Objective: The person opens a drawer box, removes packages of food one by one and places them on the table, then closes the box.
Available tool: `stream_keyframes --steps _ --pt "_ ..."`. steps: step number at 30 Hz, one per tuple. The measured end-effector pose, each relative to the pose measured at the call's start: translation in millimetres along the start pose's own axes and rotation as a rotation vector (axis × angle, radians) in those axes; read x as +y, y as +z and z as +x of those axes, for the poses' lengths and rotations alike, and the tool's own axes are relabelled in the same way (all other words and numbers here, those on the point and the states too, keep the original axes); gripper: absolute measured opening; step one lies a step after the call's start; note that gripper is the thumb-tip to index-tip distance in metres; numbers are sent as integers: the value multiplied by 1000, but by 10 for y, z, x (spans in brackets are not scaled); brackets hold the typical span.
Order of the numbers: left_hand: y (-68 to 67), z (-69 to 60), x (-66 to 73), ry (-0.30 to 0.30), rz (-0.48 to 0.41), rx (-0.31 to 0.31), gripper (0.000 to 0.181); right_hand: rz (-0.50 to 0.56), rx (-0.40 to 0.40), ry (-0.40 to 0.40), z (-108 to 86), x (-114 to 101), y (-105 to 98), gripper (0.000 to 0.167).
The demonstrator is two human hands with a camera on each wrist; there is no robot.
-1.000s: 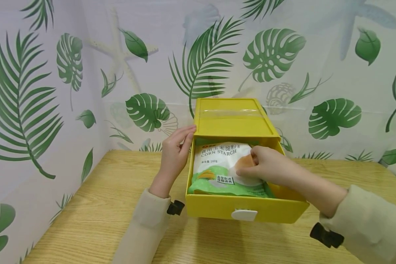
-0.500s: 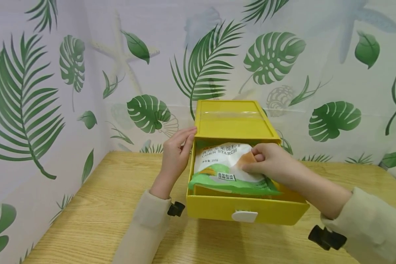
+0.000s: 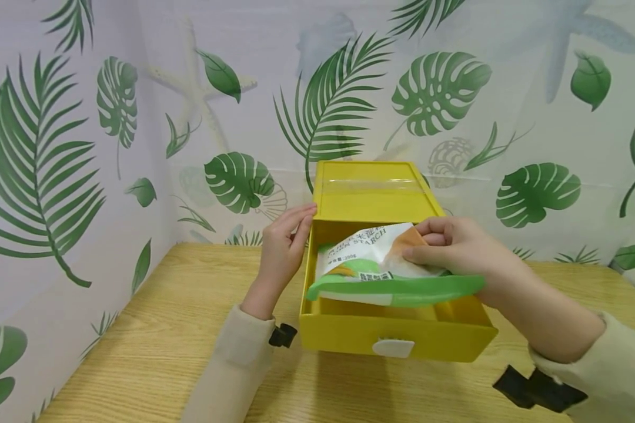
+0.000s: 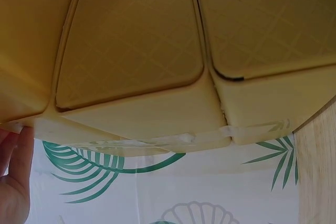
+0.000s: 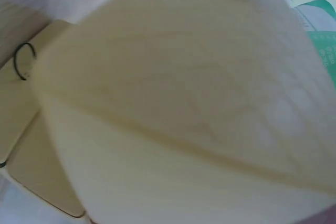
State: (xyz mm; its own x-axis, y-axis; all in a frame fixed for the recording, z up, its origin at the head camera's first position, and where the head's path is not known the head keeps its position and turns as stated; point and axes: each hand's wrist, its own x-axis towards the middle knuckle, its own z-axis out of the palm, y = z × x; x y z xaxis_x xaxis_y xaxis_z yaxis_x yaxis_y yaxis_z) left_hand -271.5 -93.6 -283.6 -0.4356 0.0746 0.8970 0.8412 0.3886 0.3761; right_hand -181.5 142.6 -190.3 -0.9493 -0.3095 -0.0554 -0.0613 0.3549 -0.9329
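Looks like the lift-out step: right hand (image 3: 452,249) pinches the bag (image 3: 367,258), left hand (image 3: 286,241) rests relaxed against the box (image 3: 373,204), so next probably needs clearance over the near drawer (image 3: 341,336) wall.

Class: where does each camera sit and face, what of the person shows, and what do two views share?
Head: on the head, looking forward and down at the yellow box and corn starch bag; left hand, right hand and sleeves show.
Left wrist: on that wrist, facing the box's side; fingers show lower left.
Right wrist: on that wrist, facing a blurred box wall; hand unclear.
Head and left wrist share the box.
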Motion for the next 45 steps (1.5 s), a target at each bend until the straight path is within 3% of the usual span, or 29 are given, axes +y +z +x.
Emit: stream_keyframes --steps 8,13,16,24,28,40,44,45 --pt "-4 -2 -10 4 1 8 18 172 -5 -23 -116 -22 -187 21" --pt "-6 -12 -24 10 -13 10 17 328 -17 -76 -173 5 -368 12" --pt "-10 -15 -27 1 -17 8 18 369 -14 -113 -199 25 -507 14" --pt "-12 -18 -33 -11 -21 3 19 273 132 -173 -269 95 -825 15" --pt "-10 -13 -34 -9 -23 2 19 243 219 -163 -314 155 -925 16" --pt "-5 -15 -39 -11 -29 -8 18 203 314 -156 -464 352 -1189 14" --pt "0 -17 -43 -6 -24 -5 19 220 334 -182 -497 430 -1301 19" --pt "0 -17 -42 -5 -22 -4 19 184 343 -199 -511 453 -1322 19"
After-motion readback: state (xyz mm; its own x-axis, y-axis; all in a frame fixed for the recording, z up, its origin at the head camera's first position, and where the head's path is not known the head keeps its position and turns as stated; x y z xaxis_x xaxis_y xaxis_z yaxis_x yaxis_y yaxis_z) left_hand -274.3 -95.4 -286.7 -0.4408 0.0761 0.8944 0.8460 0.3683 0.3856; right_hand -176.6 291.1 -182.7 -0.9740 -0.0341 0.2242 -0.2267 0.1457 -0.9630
